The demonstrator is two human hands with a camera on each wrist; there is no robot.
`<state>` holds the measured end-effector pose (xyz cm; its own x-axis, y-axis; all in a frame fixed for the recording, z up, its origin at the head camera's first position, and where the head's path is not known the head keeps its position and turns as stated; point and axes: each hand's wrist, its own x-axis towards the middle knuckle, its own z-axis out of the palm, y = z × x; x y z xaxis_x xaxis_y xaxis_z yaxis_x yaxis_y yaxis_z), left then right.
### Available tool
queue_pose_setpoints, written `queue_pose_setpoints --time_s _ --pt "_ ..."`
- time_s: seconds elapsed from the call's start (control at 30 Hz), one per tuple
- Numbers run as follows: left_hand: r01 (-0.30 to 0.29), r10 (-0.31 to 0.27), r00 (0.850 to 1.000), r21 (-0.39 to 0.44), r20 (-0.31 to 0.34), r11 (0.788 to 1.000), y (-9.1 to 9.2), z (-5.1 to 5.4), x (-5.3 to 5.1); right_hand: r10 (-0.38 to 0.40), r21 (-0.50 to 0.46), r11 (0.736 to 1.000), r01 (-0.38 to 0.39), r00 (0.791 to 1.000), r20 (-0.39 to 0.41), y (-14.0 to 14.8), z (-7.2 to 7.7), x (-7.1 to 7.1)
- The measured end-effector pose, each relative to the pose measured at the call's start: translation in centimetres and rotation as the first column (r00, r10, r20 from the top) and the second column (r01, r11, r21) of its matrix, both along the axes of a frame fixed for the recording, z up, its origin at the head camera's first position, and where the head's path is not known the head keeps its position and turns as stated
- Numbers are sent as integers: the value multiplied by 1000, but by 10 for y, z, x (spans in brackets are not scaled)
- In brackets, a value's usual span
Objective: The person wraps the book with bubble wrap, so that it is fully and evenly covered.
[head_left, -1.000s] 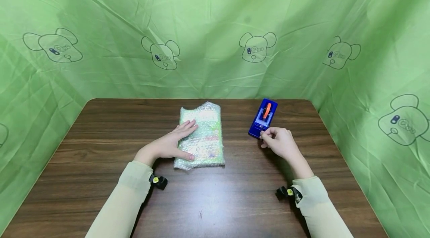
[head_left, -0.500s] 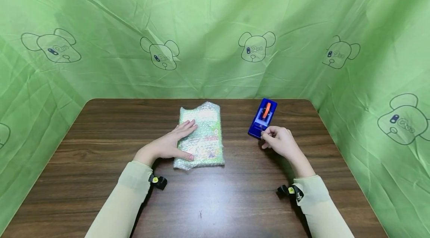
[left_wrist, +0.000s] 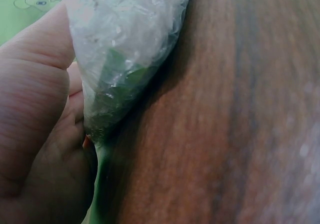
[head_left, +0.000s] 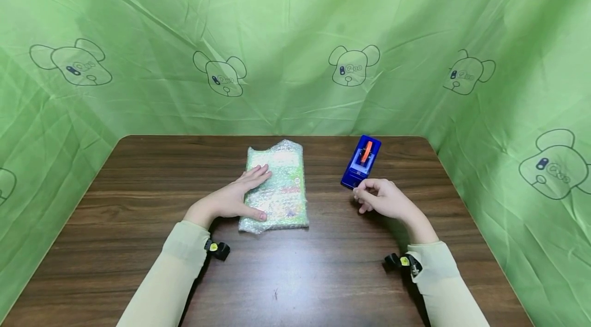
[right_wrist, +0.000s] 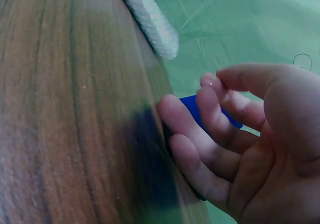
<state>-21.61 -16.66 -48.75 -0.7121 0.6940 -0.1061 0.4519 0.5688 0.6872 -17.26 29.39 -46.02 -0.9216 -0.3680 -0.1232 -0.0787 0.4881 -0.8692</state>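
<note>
A flat parcel in bubble wrap, with a green printed item inside, lies on the table. My left hand is spread over its left side, fingers and thumb extended on the wrap; the left wrist view shows the wrapped corner beside the palm. To the right lies a blue tape dispenser with an orange roll core. Just off its near end my right hand pinches a small glinting bit of clear tape between thumb and index finger. The other right fingers are loosely bent.
The brown wooden table ends at a back edge near the dispenser and parcel. Green curtains printed with bear heads hang behind it and at both sides.
My right hand has drawn slightly toward me, a little away from the dispenser's near end. The left hand, parcel and dispenser stay in place.
</note>
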Motion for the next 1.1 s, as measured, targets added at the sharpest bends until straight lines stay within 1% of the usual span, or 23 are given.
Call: queue_pose_setpoints --time_s 0.1,0.2,0.33,0.5,0.7,0.77,0.87,1.0,1.1 --pt "4 -4 1000 7 -6 1000 0 0 0 56 29 998 -55 998 -31 0 4 1" --pt "5 -5 1000 10 -8 1000 -1 0 0 79 86 994 -71 993 -88 -1 6 1" --pt "2 -2 1000 4 -3 1000 -1 -1 0 72 106 993 -59 990 -120 -3 9 3" --pt "-1 1 1000 -1 -2 1000 0 0 0 58 44 998 -54 994 -95 -8 11 4" --pt "-7 7 1000 -7 15 1000 0 1 1 42 32 999 -39 995 -93 -11 12 4" --pt "-6 6 1000 -9 14 1000 0 1 0 43 41 998 -38 993 -109 -11 12 4" --pt "-5 5 1000 -11 7 1000 -1 -1 0 40 79 996 -29 989 -145 -13 11 3" --pt "-6 7 1000 -11 8 1000 -1 -1 0 46 126 992 -21 979 -201 -16 11 3" --pt "-7 7 1000 -7 14 1000 -1 -1 0 54 139 990 -22 971 -232 -17 12 3"
